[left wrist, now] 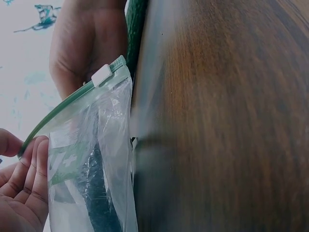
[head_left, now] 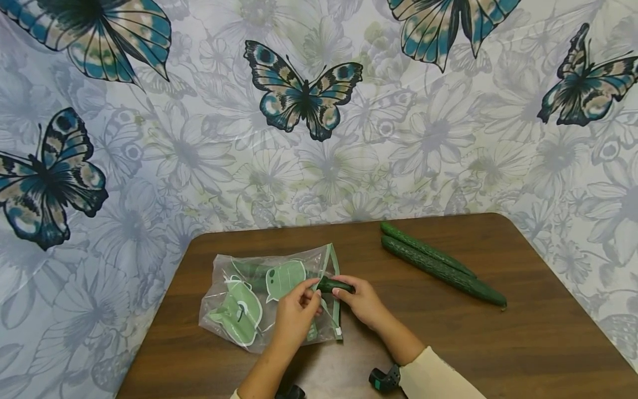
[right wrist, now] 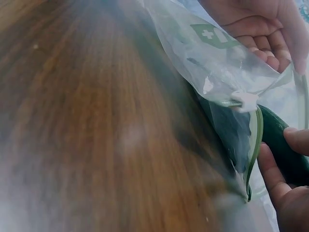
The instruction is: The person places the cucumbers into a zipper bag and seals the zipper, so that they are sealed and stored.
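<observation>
A clear zip bag [head_left: 271, 321] with green cartoon prints lies on the table, its green-edged mouth [head_left: 335, 310] facing right. My left hand [head_left: 293, 316] pinches the mouth's edge between thumb and fingers; the left wrist view shows this grip on the green strip. With thumb and fingers, my right hand [head_left: 368, 303] holds the end of a cucumber [head_left: 336, 285] that sticks out of the mouth. Dark green cucumber [left wrist: 99, 188] shows through the plastic in the left wrist view. A white slider [right wrist: 245, 101] sits at one end of the zip.
Two long cucumbers [head_left: 438, 269] lie side by side, slanting, at the right back of the brown wooden table [head_left: 518, 343]. Behind its far edge hangs a butterfly-print cloth [head_left: 304, 166]. A black device [head_left: 385, 379] is on the right wrist.
</observation>
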A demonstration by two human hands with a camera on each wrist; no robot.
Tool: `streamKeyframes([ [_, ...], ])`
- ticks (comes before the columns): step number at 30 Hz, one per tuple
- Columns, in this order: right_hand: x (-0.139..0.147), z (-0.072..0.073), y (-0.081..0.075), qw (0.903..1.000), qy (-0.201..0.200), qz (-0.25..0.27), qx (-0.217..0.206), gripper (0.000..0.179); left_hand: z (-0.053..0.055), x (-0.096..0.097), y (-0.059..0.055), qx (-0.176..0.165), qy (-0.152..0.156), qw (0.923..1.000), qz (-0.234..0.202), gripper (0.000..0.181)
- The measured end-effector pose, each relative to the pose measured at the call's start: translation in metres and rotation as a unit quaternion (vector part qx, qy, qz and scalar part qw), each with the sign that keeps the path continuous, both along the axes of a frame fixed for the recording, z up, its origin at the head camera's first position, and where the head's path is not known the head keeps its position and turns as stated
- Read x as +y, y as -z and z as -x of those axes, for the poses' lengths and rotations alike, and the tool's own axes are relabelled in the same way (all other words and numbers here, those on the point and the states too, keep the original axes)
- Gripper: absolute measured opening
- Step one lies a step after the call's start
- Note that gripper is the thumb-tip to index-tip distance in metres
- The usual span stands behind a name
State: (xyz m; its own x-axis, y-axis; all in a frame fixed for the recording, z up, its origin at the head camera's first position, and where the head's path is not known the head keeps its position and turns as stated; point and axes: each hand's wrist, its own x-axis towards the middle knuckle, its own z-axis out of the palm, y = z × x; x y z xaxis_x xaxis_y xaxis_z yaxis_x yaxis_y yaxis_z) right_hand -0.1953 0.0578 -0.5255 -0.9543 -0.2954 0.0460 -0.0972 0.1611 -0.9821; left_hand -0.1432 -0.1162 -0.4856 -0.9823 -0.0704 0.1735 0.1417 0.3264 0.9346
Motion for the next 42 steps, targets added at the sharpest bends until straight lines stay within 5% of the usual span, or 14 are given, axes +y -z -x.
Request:
streamKeyframes([
  [12,-0.022,0.005,0.003,0.9964,-0.040,0.058,-0.046,0.037,0.001,-0.004,0.004,0.023,0.005,0.9997,-0.001,0.026],
  [20,-0.017,0.008,0.010,0.9948,-0.057,0.031,-0.078,0.037,0.001,-0.004,-0.001,0.016,-0.016,0.9997,0.003,0.027],
  [29,-0.009,0.011,0.016,0.9885,-0.098,0.066,-0.095,0.041,0.003,-0.007,0.003,0.026,-0.006,0.9996,-0.003,0.028],
  [42,-0.026,0.012,0.017,0.9995,-0.011,0.002,-0.029,0.025,0.003,-0.006,0.001,0.013,-0.022,0.9996,-0.008,0.027],
])
